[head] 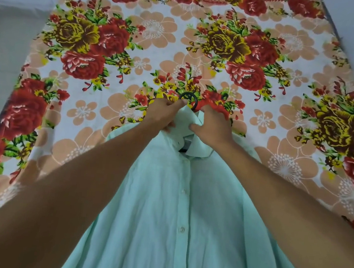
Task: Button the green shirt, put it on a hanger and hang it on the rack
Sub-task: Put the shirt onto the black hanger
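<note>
On the floral sheet (138, 41) lies the green shirt (176, 211), front up, placket buttoned. Black hanger (195, 103) inside (only its hook pokes past the collar (199, 150)). Left hand (163, 112) grips the collar by the hook; right hand (213, 124) pinches the other side.

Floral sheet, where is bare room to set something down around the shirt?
Free: the whole far stretch of floral sheet beyond the hanger hook, and strips left and right of the green shirt. Crowded at the collar, where left hand and right hand grip it.
</note>
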